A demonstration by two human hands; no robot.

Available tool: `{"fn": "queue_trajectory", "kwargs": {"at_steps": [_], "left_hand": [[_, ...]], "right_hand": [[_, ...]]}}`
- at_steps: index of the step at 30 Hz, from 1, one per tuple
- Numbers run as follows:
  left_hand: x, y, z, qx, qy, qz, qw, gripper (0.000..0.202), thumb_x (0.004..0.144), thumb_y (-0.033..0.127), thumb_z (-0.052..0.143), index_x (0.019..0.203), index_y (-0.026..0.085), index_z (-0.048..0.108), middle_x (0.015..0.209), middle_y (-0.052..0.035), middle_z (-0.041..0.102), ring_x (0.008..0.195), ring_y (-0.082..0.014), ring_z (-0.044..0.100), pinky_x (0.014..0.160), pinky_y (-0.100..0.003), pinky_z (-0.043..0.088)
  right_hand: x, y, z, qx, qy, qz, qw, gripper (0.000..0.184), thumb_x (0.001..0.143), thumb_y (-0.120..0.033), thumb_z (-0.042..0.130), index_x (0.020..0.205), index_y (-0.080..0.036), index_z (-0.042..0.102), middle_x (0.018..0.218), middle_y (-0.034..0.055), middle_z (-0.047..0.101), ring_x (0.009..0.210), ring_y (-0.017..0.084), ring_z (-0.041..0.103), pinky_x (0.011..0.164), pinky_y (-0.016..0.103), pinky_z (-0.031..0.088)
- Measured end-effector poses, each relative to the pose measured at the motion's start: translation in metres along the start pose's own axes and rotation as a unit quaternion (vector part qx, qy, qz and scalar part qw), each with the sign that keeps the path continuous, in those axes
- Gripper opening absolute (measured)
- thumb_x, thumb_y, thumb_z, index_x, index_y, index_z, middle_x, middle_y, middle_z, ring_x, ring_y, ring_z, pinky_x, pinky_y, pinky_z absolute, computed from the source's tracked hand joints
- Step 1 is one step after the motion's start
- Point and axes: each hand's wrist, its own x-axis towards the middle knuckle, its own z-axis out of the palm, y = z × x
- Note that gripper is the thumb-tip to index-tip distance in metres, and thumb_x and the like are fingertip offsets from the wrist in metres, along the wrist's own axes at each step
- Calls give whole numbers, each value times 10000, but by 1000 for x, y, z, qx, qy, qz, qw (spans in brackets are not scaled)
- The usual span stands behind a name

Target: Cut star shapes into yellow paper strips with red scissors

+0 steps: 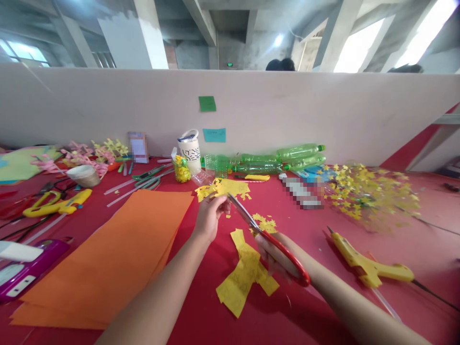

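My right hand (pixel 275 254) grips red-handled scissors (pixel 266 235), blades pointing up and left toward my left hand. My left hand (pixel 212 213) is pinched closed at the blade tips, on something too small to make out. Below the hands lie yellow paper scraps (pixel 242 278) on the red table (pixel 305 306). More cut yellow paper (pixel 224 188) lies just beyond my left hand, and small yellow cut-outs (pixel 266 223) sit beside the blades.
A stack of orange sheets (pixel 115 254) lies left. Yellow glue guns lie right (pixel 370 268) and left (pixel 57 203). Green plastic bottles (pixel 273 160), a white cup (pixel 190 151) and a yellow flower branch (pixel 366 191) stand before the white partition. A purple device (pixel 25 268) is at far left.
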Motion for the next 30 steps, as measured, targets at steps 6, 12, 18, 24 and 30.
{"fn": "queue_trajectory", "kwargs": {"at_steps": [6,12,18,24,30], "left_hand": [[-1,-1,-1,5,1,-4,1000,126,698,214,654,611,132,615,538,0,577,493,-83,501,489,-207,404],[3,0,-6,29,11,9,999,198,729,290,657,613,140,597,560,-4,590,509,-87,510,506,-211,409],[4,0,-7,33,22,20,999,138,670,229,700,679,146,590,574,23,589,537,-79,517,550,-204,416],[1,-1,-4,31,28,9,999,158,654,225,713,696,153,578,574,22,606,527,-90,530,561,-225,430],[0,-1,-1,47,5,18,999,118,685,235,692,704,141,624,618,15,600,544,-85,517,533,-215,422]], "right_hand": [[1,1,-1,-2,4,13,1000,511,797,-628,532,581,-170,464,408,-44,476,272,64,423,284,166,307],[1,-1,-2,-15,12,26,999,496,788,-628,546,613,-170,476,422,-45,472,297,74,445,265,155,297],[5,4,-2,0,23,22,999,478,790,-618,557,633,-170,500,420,-49,447,321,87,465,262,151,298],[6,7,-2,6,24,21,999,481,794,-618,556,628,-170,499,403,-50,440,312,85,453,264,151,285],[6,8,0,11,21,19,1000,494,793,-644,541,660,-169,508,456,-39,485,350,94,479,286,162,296]]}}
